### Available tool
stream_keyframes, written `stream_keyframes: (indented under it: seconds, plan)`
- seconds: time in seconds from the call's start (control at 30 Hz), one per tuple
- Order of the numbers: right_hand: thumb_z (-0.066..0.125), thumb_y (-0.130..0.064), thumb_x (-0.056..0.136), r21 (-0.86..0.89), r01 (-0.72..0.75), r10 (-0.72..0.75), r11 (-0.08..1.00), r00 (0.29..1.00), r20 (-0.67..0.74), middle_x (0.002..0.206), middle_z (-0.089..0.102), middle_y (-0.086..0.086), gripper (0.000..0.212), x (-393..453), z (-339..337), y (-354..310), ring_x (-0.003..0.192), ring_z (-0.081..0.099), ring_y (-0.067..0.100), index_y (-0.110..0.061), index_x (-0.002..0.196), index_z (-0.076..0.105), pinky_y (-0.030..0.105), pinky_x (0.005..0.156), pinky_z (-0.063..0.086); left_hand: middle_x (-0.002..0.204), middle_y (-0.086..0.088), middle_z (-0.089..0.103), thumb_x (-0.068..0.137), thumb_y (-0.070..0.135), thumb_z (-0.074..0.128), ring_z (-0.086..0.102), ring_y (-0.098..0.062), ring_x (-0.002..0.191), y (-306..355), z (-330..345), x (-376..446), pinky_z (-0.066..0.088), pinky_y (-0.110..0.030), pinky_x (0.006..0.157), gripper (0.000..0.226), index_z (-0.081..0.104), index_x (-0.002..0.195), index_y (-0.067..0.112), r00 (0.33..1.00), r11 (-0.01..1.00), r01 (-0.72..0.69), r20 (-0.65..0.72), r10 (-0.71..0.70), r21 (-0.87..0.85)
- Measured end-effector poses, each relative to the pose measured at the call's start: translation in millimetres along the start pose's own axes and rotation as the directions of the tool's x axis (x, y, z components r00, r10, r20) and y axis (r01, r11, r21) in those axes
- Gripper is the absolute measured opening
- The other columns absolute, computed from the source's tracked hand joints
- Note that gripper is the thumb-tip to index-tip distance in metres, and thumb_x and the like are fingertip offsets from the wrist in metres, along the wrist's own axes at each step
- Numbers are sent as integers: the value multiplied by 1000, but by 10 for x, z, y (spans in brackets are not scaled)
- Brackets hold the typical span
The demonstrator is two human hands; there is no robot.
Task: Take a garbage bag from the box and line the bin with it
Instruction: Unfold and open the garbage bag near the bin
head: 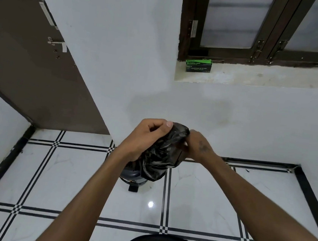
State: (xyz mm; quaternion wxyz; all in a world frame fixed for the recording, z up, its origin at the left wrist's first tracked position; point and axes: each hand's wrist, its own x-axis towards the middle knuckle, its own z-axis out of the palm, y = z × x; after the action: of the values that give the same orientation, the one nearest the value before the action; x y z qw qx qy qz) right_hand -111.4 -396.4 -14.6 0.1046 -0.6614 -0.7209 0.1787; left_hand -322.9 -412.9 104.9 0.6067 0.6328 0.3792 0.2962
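Above a glossy white floor (68,179) crossed by black lines, the left hand (144,138) and right hand (198,146) both pinch a crumpled, shiny black garbage bag (164,152), which hides most of the dark round bin (134,177) below, while the green box (198,65) sits well apart on the pale windowsill (258,78).

Both hands crowd the space straight above the bin (134,177): left hand (144,138) and right hand (198,146) pinch a bunched black garbage bag (162,154) that hangs over the bin's mouth and hides most of it. Bin stands on the tiled floor (68,179) close to the white wall (121,56) behind; open floor to its left, right and front. Brown door (23,55) closes off the far left. Green box (198,65) sits on the window sill (278,78), well apart, open air between it and the hands.
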Motion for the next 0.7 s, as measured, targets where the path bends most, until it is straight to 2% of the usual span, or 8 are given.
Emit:
stream_keyframes:
  seconds: [0.07, 0.13, 0.2, 0.27, 0.4, 0.57, 0.63, 0.7]
  plan:
    - [61, -11, 85, -6, -128, 126, 992, 979, -164, 89, 71, 19, 14, -3, -60, 141, 83, 68, 39, -4, 94, 68, 34, 67, 46, 83, -1, 69, 87, 33, 73, 66, -12, 75, -95, -169, -78, 54, -26, 74, 15, 72, 88, 18, 1000, 996, 16, -9, -15, 90]
    - [57, -7, 85, 18, -296, 288, 955, 916, -280, 97, 71, 21, 17, -16, -198, 284, 90, 67, 41, 0, 96, 67, 39, 75, 50, 88, 2, 65, 78, 27, 84, 60, -2, 65, -265, -351, -152, 51, -21, 68, 22, 69, 95, 26, 995, 945, 87, -77, -65, 316]
    - [55, -5, 82, 63, -372, 370, 926, 859, -353, 96, 69, 21, 15, -35, -294, 436, 89, 65, 42, 1, 93, 63, 42, 74, 50, 86, 9, 58, 75, 24, 85, 53, -1, 58, -499, -473, -202, 43, -20, 59, 34, 62, 100, 30, 968, 829, 194, -237, -76, 525]
    - [54, -5, 79, 89, -428, 428, 900, 821, -379, 90, 67, 20, 9, -73, -380, 538, 83, 64, 42, 0, 85, 59, 40, 69, 50, 85, 10, 58, 77, 19, 80, 56, -5, 66, -681, -509, -232, 45, -24, 57, 34, 57, 100, 31, 917, 735, 299, -397, -44, 608]
    - [51, -9, 82, 45, -481, 450, 876, 777, -440, 87, 67, 16, 11, -162, -460, 658, 82, 64, 38, -2, 83, 60, 35, 66, 47, 83, 12, 64, 79, 8, 65, 58, -7, 72, -949, -577, -224, 42, -22, 56, 21, 65, 90, 25, 816, 705, 415, -578, -8, 575]
    - [51, -19, 89, -77, -529, 412, 845, 737, -536, 99, 60, 15, 28, -356, -341, 889, 91, 53, 35, 0, 80, 69, 41, 73, 45, 89, 3, 71, 78, 5, 58, 67, -23, 90, -1374, -804, -290, 51, -32, 75, 23, 70, 91, 20, 678, 746, 605, -670, -301, 277]
    - [54, -25, 90, 27, -534, 468, 845, 715, -519, 109, 59, 13, 28, -444, -268, 986, 97, 55, 35, -4, 80, 70, 42, 80, 47, 90, -1, 71, 80, 4, 63, 67, -23, 88, -1539, -816, -371, 50, -29, 70, 18, 69, 90, 18, 689, 774, 596, -629, -359, 212]
    - [57, -28, 92, 133, -520, 524, 844, 746, -411, 111, 59, 13, 25, -520, -176, 1034, 96, 60, 35, -5, 89, 67, 40, 81, 49, 87, -4, 68, 81, 3, 70, 64, -22, 80, -1630, -768, -420, 49, -26, 60, 15, 65, 87, 17, 750, 808, 560, -527, -399, 185]
